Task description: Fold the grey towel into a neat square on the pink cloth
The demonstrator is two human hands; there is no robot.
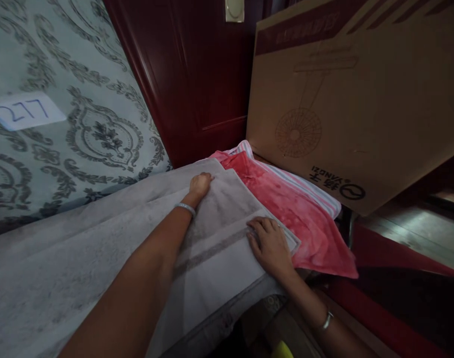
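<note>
A grey towel (100, 258) lies spread across a surface, with a darker stripe running over it. My left hand (199, 185) reaches to its far corner, fingers curled shut on the towel's edge. My right hand (269, 243) rests flat on the near right corner of the grey towel, fingers stretched out. Under and beside the grey towel lies a red towel (301, 209), and a pink-and-white striped towel (316, 191) shows beneath that one. Both wrists wear a thin bracelet.
A large cardboard box (353, 94) with a fan drawing leans at the right. A dark red door (197, 74) stands behind. A patterned blue-grey mattress (74, 114) with a label reading 277 leans at the left. Dark red frame (383, 318) at lower right.
</note>
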